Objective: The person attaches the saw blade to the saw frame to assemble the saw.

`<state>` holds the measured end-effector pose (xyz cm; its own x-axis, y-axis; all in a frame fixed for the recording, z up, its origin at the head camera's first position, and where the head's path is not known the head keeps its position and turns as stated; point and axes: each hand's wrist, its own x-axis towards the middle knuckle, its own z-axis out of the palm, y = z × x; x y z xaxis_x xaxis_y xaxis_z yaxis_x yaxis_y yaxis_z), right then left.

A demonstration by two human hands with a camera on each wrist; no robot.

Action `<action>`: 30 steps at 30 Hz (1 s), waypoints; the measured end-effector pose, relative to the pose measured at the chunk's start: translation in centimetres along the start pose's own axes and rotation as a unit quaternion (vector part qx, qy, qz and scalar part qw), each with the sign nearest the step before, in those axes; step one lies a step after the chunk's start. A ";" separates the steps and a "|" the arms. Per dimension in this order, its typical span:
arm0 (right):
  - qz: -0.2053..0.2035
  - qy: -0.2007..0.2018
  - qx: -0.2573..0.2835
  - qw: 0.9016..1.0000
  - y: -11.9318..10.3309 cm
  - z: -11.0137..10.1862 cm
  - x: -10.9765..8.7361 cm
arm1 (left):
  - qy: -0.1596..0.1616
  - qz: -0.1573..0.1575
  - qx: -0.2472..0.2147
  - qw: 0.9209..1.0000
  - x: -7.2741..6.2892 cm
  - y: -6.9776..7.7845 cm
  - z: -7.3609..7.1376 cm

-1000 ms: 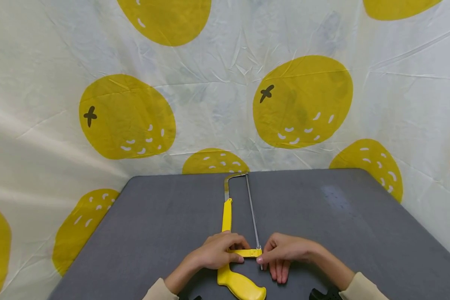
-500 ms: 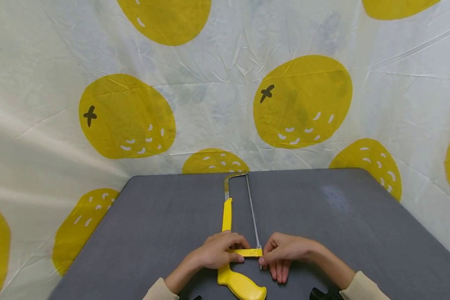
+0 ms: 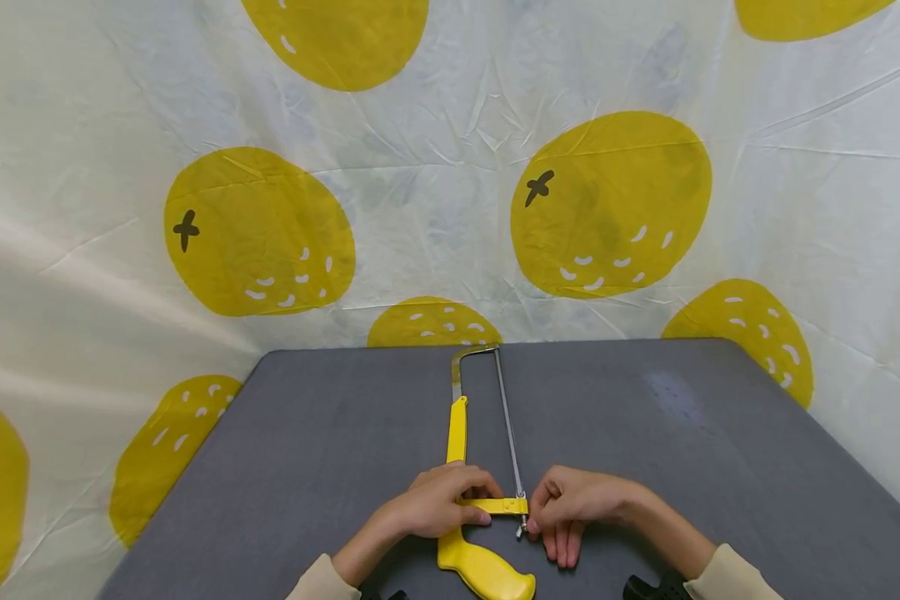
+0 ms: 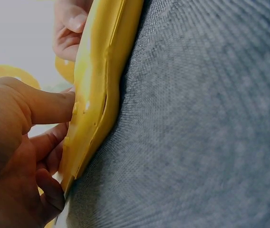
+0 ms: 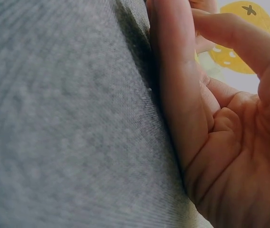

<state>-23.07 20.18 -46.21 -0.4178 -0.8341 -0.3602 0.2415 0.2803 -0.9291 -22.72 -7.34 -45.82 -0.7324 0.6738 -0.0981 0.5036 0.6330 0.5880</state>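
A hacksaw [image 3: 457,429] with a yellow frame and handle lies on the grey table, its thin blade [image 3: 507,417] on the right side. My left hand [image 3: 444,502] grips the yellow frame just above the handle [image 3: 487,571]; the left wrist view shows the thumb against the yellow frame [image 4: 94,102]. At the blade's near end, a small metal wing nut [image 3: 522,528] sticks out below the yellow cross arm. My right hand [image 3: 577,507] has thumb and index fingertips at the right side of this nut, with its other fingers resting on the table.
The grey table [image 3: 330,433] stretches away to a hanging cloth [image 3: 420,217] printed with yellow fruit. A faint pale patch [image 3: 673,396] marks the tabletop at right. Something black [image 3: 652,586] shows beside the right sleeve.
The wing nut has turned and shows more plainly, as the right thumb and index finger shifted slightly right off its front. The left hand and hacksaw keep their places.
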 end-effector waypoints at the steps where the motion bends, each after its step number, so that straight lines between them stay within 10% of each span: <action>1: 0.000 -0.001 0.002 1.000 0.0 0.0 0.0 | 0.001 0.001 0.001 1.000 0.0 0.0 0.0; 30: -0.003 -0.005 0.008 1.000 0.4 -0.2 0.0 | 0.005 0.004 0.003 1.000 0.0 -0.1 0.3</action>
<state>-23.15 20.34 -46.63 -0.4103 -0.8409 -0.3529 0.2525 0.2670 -0.9300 -22.66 -7.29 -46.13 -0.7323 0.6757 -0.0852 0.5126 0.6292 0.5843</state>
